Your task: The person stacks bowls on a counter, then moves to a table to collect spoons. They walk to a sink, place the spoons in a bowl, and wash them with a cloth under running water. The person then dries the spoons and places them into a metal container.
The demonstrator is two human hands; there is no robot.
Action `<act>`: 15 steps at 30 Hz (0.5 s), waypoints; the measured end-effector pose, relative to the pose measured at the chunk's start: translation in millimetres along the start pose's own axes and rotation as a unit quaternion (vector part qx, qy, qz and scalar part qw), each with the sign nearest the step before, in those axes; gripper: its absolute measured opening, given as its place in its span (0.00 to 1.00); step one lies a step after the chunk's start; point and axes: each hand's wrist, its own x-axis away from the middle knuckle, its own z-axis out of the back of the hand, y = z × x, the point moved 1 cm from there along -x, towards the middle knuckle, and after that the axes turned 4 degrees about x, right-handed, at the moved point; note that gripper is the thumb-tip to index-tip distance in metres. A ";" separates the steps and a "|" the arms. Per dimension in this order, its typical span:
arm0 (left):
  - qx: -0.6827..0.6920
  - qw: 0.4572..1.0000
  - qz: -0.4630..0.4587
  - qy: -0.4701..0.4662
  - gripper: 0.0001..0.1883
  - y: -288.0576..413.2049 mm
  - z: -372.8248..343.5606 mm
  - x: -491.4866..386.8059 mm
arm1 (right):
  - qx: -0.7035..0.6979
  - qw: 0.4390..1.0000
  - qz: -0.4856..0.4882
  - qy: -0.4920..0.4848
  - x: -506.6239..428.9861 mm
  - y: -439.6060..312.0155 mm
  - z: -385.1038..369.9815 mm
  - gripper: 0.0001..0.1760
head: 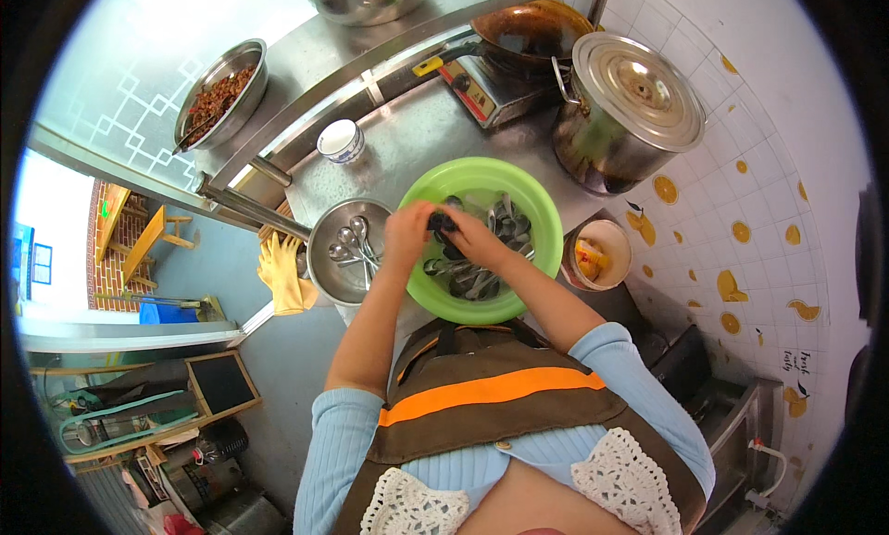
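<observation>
A green plastic basin stands before me with many metal spoons lying in water. Over its left half my left hand and my right hand meet, both closed around a small dark object. My fingers cover most of it, so I cannot tell whether it is a spoon or a scrubber. Left of the basin, close to my left forearm, sits a stainless steel bowl. Several shiny spoons rest in it, bowl ends pointing away from me.
A blue-and-white cup stands on the steel table. Behind are a wok on a burner and a lidded stockpot. A tub stands right, yellow rubber gloves left. A shelf holds a bowl of chopped food.
</observation>
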 end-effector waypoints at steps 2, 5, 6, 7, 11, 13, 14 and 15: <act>0.003 0.999 0.016 0.030 0.10 -12.6 21.5 2.6 | 0.036 0.998 0.014 -0.040 2.7 -16.7 7.6 0.22; -0.044 0.998 0.014 0.039 0.10 -36.1 50.5 7.6 | 0.066 0.995 0.020 -0.068 13.8 -10.5 10.4 0.21; -0.071 0.997 0.010 0.037 0.10 -45.4 61.7 10.8 | 0.057 0.995 0.017 -0.074 18.6 -5.6 11.2 0.22; -0.065 0.995 0.031 0.069 0.09 -56.6 75.7 11.9 | 0.075 0.995 -0.001 -0.060 26.5 1.0 14.5 0.22; -0.230 0.968 -0.076 0.065 0.11 -69.1 114.6 1.7 | 0.129 0.985 -0.116 -0.025 46.7 21.3 36.7 0.21; -0.307 0.942 -0.133 0.016 0.12 -58.8 97.8 -12.5 | 0.128 0.975 -0.183 -0.003 43.6 13.6 45.3 0.20; -0.317 0.942 -0.101 -0.043 0.13 -53.5 72.4 -21.0 | 0.148 0.978 -0.149 0.006 41.8 16.4 46.4 0.18; -0.297 0.939 -0.143 -0.097 0.15 -52.5 41.8 -23.7 | 0.214 0.969 -0.121 0.032 43.3 16.7 46.1 0.18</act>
